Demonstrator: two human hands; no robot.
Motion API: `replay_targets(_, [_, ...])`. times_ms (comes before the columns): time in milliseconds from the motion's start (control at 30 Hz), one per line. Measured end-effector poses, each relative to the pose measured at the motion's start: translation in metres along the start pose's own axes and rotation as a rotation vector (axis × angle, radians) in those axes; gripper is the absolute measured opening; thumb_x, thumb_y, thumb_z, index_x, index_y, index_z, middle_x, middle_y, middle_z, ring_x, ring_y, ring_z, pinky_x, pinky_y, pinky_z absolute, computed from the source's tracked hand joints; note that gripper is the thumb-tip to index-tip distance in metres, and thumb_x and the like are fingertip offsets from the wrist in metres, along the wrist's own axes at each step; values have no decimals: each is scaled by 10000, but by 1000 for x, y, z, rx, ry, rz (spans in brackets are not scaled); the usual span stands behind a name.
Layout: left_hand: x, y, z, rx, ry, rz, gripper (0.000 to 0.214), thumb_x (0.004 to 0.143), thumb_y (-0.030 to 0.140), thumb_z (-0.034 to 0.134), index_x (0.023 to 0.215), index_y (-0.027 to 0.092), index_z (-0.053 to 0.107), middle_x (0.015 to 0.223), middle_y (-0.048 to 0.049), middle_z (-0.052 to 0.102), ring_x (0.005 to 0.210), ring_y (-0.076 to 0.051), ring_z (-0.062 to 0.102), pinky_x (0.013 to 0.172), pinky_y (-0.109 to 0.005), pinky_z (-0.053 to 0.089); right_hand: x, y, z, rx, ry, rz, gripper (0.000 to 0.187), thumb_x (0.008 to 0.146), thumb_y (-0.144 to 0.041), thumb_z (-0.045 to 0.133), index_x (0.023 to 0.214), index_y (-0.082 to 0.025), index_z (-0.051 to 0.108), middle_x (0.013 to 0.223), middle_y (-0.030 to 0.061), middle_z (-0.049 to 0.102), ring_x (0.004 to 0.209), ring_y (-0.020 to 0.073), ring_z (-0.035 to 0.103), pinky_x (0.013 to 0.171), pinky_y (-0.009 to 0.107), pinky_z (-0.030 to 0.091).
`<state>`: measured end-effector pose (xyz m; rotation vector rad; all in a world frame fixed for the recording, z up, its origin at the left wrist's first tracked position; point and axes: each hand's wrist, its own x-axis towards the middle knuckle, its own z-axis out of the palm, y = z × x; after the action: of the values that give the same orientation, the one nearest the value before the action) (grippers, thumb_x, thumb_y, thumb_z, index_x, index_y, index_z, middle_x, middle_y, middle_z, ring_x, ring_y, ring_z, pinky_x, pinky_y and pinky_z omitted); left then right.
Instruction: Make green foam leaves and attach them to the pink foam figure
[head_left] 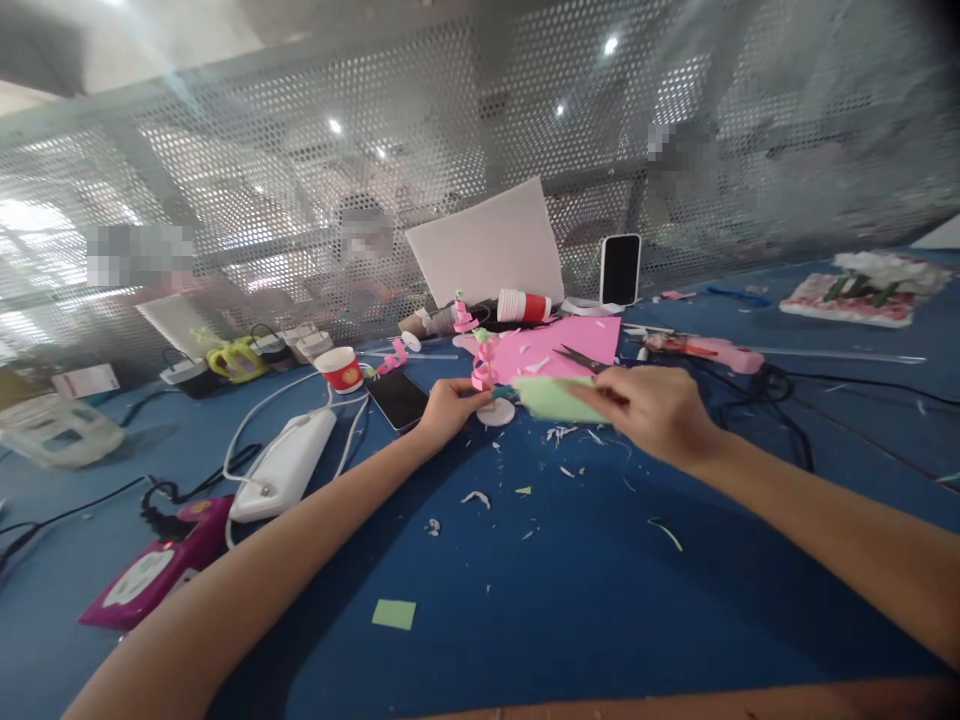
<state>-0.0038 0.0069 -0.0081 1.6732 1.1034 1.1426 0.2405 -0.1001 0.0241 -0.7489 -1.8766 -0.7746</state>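
Note:
A small pink spiral paper ornament [484, 368] with a green top stands on a white round base [496, 412]. My left hand [448, 412] is closed at its lower part, thumb and fingertips pinched together there. A light green paper sheet [559, 400], blurred by motion, is pinched in my right hand [652, 412] just right of the ornament. Dark scissors [581, 360] show their blades beyond my right fingers; whether that hand grips their handles is hidden. Behind stands a similar pink ornament [463, 318].
Pink paper [555, 345], stacked paper cups [523, 306] and a propped phone [620, 270] are at the back. To the right lies a pink glue gun [709, 352]. At left are another phone [400, 400], a white power strip [289, 465] and cables. Paper scraps [476, 498] litter the blue table.

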Motion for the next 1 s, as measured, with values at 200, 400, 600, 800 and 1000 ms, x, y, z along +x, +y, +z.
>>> replay_targets(200, [-2, 3, 1, -17, 8, -23, 314, 514, 399, 824, 695, 153, 752, 684, -46, 717, 615, -157, 607, 660, -290, 478, -1, -2, 0, 146, -108, -121, 369, 952, -314, 505, 606, -186, 507, 479, -45, 478, 440, 77, 431, 496, 233, 329])
replay_targets(400, [-2, 3, 0, 13, 16, -10, 272, 542, 367, 818, 702, 155, 758, 687, -43, 719, 625, -156, 614, 686, -292, 478, -1, 5, 2, -7, 32, 79, 329, 923, -284, 556, 615, -182, 501, 411, -62, 423, 373, 74, 409, 421, 235, 272])
replay_targets(600, [-2, 4, 1, -8, 16, -35, 308, 521, 386, 829, 710, 154, 755, 687, -45, 717, 613, -151, 607, 658, -286, 473, 3, -5, -3, 108, -105, -146, 340, 943, -306, 524, 623, -191, 523, 507, -37, 529, 454, 88, 462, 510, 244, 346])
replay_targets(800, [-3, 5, 1, -8, -7, -24, 298, 544, 387, 817, 709, 146, 755, 692, -49, 718, 632, -157, 612, 685, -292, 480, 1, -2, -3, 6, -22, -4, 359, 923, -333, 560, 598, -190, 503, 450, -46, 459, 428, 90, 425, 483, 255, 310])
replay_targets(1000, [-2, 2, 0, 1, 10, -21, 307, 541, 381, 820, 726, 145, 755, 688, -48, 715, 609, -149, 601, 667, -293, 479, 2, 1, -4, -124, 16, -105, 354, 936, -306, 536, 599, -194, 523, 486, -27, 487, 472, 104, 432, 509, 269, 312])
